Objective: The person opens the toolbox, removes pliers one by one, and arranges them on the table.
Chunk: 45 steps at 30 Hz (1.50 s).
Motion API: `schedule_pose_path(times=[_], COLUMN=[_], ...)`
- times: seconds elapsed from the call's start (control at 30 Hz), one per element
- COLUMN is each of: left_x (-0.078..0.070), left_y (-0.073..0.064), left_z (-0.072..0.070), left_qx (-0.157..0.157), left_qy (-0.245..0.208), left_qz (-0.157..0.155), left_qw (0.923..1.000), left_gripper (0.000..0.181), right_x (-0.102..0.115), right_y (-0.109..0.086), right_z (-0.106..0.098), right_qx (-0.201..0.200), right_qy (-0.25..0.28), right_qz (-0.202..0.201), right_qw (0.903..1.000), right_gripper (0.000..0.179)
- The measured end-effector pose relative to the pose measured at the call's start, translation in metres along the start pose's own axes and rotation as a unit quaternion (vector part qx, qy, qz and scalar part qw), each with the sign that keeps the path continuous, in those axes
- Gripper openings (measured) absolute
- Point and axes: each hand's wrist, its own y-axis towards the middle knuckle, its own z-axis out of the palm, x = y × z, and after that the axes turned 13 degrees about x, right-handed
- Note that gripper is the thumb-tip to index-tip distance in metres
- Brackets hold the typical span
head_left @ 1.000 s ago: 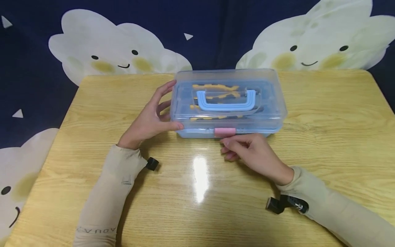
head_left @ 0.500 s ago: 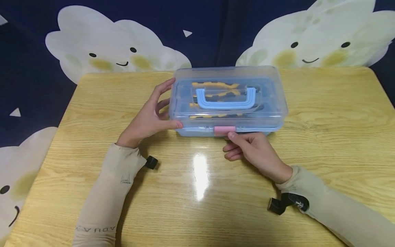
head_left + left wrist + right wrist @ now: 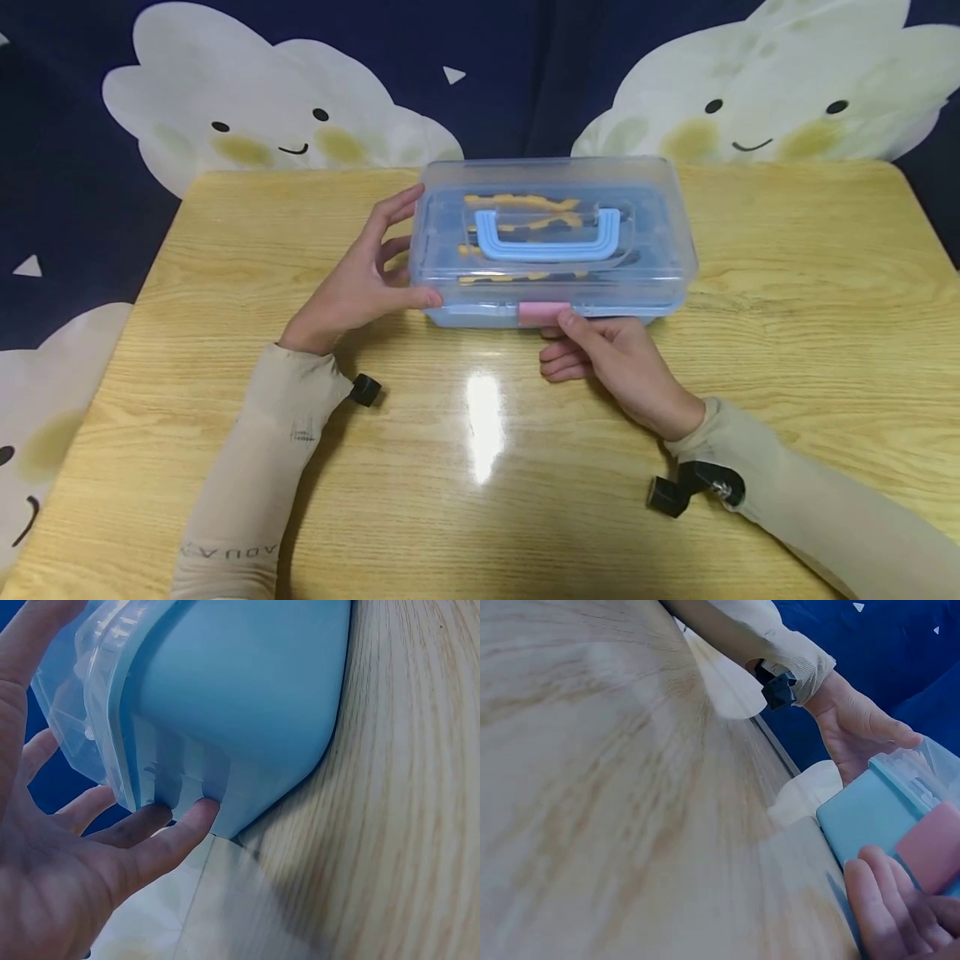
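Observation:
A plastic storage box (image 3: 480,317) with a pale blue base, clear lid and blue carry handle (image 3: 547,252) sits at the table's far side, lid down. Through the lid show several long yellow-and-dark items (image 3: 517,202). My left hand (image 3: 352,287) holds the box's left end, thumb at the front corner and fingers spread along the side. In the left wrist view, its fingertips (image 3: 201,810) touch the end wall. At the front, my right hand (image 3: 622,367) pinches the pink latch (image 3: 540,313), thumb on its right edge. The right index fingertip is hidden beneath the latch.
The box stands on a wood-grain table (image 3: 420,500), near its back edge. Behind hangs a dark blue cloth (image 3: 517,75) printed with white clouds. Small black cameras (image 3: 365,390) stick out from both sleeved wrists.
My right thumb has risen from below the latch onto its right edge, while the other right fingers gathered below. The left hand keeps its place on the box; the view has shifted slightly.

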Motion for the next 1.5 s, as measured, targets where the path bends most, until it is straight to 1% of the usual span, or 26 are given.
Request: schedule_pose_path(times=[0.27, 0.5, 0.9, 1.5], left_x=[-0.0011, -0.0008, -0.0017, 0.0004], left_y=[-0.0026, -0.0014, 0.0017, 0.0005], left_z=[-0.0008, -0.0006, 0.0020, 0.0018], left_qx=[-0.007, 0.000, 0.001, -0.002], left_qy=[0.001, -0.004, 0.001, 0.004], left_qz=[0.005, 0.010, 0.007, 0.000], left_qw=[1.0000, 0.9999, 1.0000, 1.0000], left_gripper=[0.110, 0.111, 0.111, 0.111], right_x=[0.0010, 0.0013, 0.0012, 0.0009], right_y=[0.0013, 0.0008, -0.0002, 0.0002], right_z=[0.0001, -0.0008, -0.0027, -0.0026], right_qx=[-0.002, -0.004, -0.003, 0.001], right_qy=[0.003, 0.010, 0.018, 0.017], right_qz=[-0.003, -0.003, 0.002, 0.015], right_qw=[1.0000, 0.9999, 0.9998, 0.9997], right_gripper=[0.058, 0.058, 0.059, 0.061])
